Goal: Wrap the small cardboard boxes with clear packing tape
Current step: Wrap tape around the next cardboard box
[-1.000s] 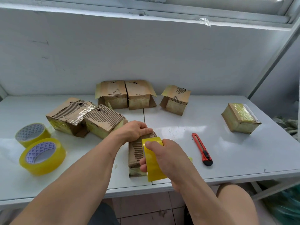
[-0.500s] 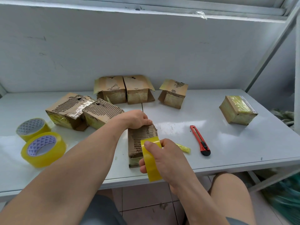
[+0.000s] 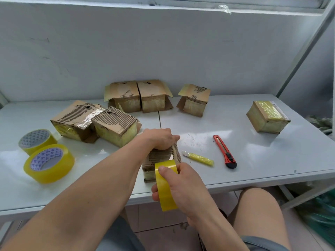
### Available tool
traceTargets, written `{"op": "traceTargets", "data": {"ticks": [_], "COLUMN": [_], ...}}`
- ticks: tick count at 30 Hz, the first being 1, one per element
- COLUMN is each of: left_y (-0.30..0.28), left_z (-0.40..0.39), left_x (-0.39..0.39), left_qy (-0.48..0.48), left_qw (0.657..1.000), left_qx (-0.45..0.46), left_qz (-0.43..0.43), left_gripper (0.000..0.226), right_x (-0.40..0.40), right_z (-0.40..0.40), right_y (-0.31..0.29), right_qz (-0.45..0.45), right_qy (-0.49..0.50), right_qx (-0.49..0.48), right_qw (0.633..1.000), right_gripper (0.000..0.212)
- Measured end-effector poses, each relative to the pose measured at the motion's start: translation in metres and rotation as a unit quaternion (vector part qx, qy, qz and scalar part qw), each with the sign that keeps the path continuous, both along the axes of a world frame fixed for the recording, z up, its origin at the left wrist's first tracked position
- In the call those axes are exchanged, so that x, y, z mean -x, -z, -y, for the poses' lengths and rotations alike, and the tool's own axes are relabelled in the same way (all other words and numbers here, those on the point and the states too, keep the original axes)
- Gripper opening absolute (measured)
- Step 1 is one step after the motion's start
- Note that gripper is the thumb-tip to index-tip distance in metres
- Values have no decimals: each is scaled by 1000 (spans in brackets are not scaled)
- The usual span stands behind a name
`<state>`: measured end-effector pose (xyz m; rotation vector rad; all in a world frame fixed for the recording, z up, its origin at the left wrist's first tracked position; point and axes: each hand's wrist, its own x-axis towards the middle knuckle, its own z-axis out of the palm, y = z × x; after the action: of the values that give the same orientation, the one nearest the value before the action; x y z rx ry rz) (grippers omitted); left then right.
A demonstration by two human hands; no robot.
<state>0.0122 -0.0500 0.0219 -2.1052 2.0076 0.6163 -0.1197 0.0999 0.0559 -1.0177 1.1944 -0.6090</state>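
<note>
Head view: left hand (image 3: 159,139) clamps the box (image 3: 163,160) at the table's (image 3: 272,160) front edge; right hand (image 3: 183,185) grips the tape roll (image 3: 165,189) just nearer, tape seemingly running lengthwise.

Box (image 3: 164,158) mostly hidden under left hand (image 3: 159,138) and tape roll (image 3: 165,187); right-edge clutter (image 3: 322,212) blurred.

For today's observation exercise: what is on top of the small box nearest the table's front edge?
The left hand presses on the box; the tape roll, gripped by the right hand, covers its near end. Any tape already laid cannot be seen.
</note>
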Motion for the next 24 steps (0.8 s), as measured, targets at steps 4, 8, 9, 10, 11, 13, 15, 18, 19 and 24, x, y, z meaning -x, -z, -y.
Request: {"op": "traceTargets", "data": {"ticks": [4, 8, 9, 10, 11, 13, 15, 18, 19, 24], "left_y": [-1, 1, 3, 5, 7, 7, 6, 7, 8, 18], "left_z": [-10, -16, -15, -14, -13, -13, -13, -12, -13, -26], "left_x": [4, 7, 6, 6, 5, 5, 5, 5, 4, 4], "left_qy": [15, 28, 30, 29, 28, 31, 43, 38, 16, -115], "left_qw": [999, 995, 995, 994, 994, 994, 993, 992, 992, 988], "left_qx": [39, 83, 91, 94, 93, 95, 99, 103, 118, 103], "left_qz": [19, 38, 41, 43, 45, 49, 51, 55, 50, -3], "left_gripper": [55, 42, 40, 40, 39, 39, 39, 42, 49, 93], "right_x": [0, 0, 0, 0, 1, 3, 5, 6, 6, 4], "right_z": [-4, -6, -7, -8, -9, -12, -13, -11, -11, -9], "right_y": [12, 22, 25, 27, 29, 32, 33, 35, 36, 47], "right_qz": [-8, -17, -20, -26, -34, -47, -53, -54, -55, -52], "right_qy": [11, 15, 16, 14, 10, 4, 1, -3, -6, -4], "right_qx": [9, 19, 22, 24, 24, 20, 18, 18, 18, 17], "right_qw": [1000, 1000, 999, 999, 999, 999, 998, 998, 998, 998], "right_gripper": [14, 15, 15, 15, 16, 18, 18, 17, 17, 18]}}
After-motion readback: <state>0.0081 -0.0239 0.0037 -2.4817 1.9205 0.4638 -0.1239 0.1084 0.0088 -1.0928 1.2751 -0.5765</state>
